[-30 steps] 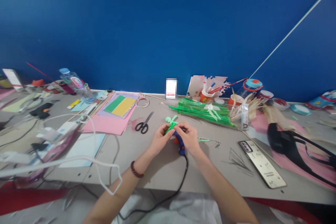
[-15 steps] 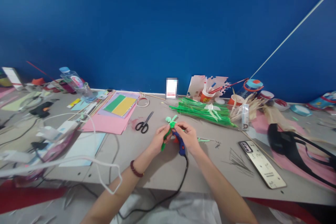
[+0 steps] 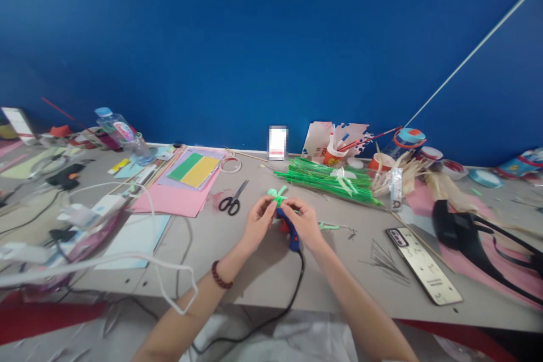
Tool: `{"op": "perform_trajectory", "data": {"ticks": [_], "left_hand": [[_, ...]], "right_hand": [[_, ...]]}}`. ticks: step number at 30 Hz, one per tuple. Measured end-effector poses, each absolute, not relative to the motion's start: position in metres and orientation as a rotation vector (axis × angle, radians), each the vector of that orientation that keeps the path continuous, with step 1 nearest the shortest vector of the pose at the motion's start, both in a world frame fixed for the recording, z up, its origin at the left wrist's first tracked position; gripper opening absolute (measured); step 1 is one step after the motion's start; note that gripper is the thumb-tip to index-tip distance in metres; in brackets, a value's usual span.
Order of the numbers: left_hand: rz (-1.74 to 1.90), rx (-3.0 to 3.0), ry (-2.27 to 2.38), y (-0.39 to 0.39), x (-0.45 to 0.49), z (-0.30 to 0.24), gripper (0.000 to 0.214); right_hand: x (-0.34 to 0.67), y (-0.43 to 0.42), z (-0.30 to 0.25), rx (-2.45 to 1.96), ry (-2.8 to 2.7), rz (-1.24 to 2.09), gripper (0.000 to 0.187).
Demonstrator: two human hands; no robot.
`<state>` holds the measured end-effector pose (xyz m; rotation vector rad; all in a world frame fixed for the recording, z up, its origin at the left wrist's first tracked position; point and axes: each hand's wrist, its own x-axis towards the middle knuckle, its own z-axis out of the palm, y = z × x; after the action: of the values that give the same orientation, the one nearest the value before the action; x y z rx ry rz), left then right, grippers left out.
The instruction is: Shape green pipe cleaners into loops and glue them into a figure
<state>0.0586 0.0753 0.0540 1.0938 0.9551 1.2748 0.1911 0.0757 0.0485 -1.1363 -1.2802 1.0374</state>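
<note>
My left hand (image 3: 258,219) and my right hand (image 3: 304,218) meet above the middle of the table. Both are closed, fingertips pinching a small bright green pipe cleaner shape (image 3: 278,199). Paler green loops stick up from it; its lower part is hidden by my fingers. Under and between my hands is a blue glue gun (image 3: 292,233) with a red trigger, its black cord running over the table's front edge. Black-handled scissors (image 3: 232,200) lie left of my hands. Pale-green-handled pliers or cutters (image 3: 328,226) lie just right of my right hand, partly covered by it.
A bundle of green pipe cleaners (image 3: 331,181) lies behind my hands. Coloured sheets (image 3: 178,195) and a plastic bottle (image 3: 123,133) are on the left. A phone (image 3: 424,266), thin dark wires (image 3: 388,266) and a black strapped object (image 3: 466,237) lie right. A white cable (image 3: 155,220) loops near my left forearm.
My left hand has turned slightly, its fingers now higher around the green shape. The green length that hung below that hand no longer shows. My right hand has barely moved.
</note>
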Motion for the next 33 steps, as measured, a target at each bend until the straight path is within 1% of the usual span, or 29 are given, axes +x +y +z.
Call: {"op": "perform_trajectory", "data": {"ticks": [5, 11, 19, 29, 33], "left_hand": [[1.291, 1.149, 0.990, 0.0763, 0.0563, 0.0464, 0.033], [1.308, 1.110, 0.964, 0.0760, 0.0572, 0.0497, 0.033], [1.295, 1.050, 0.919, 0.0762, 0.0556, 0.0523, 0.036], [1.252, 1.036, 0.997, 0.0782, 0.0581, 0.0530, 0.038], [1.220, 1.015, 0.968, 0.0762, 0.0566, 0.0543, 0.043]], "right_hand": [[0.1894, 0.0746, 0.0484, -1.132, -1.320, 1.014, 0.019], [0.1879, 0.0739, 0.0518, -1.123, -1.315, 0.996, 0.016], [0.1863, 0.0733, 0.0496, -1.136, -1.111, 1.188, 0.023], [0.1843, 0.0742, 0.0475, -1.109, -0.995, 1.297, 0.031], [0.1840, 0.0744, 0.0501, -1.101, -0.947, 1.326, 0.031]]}}
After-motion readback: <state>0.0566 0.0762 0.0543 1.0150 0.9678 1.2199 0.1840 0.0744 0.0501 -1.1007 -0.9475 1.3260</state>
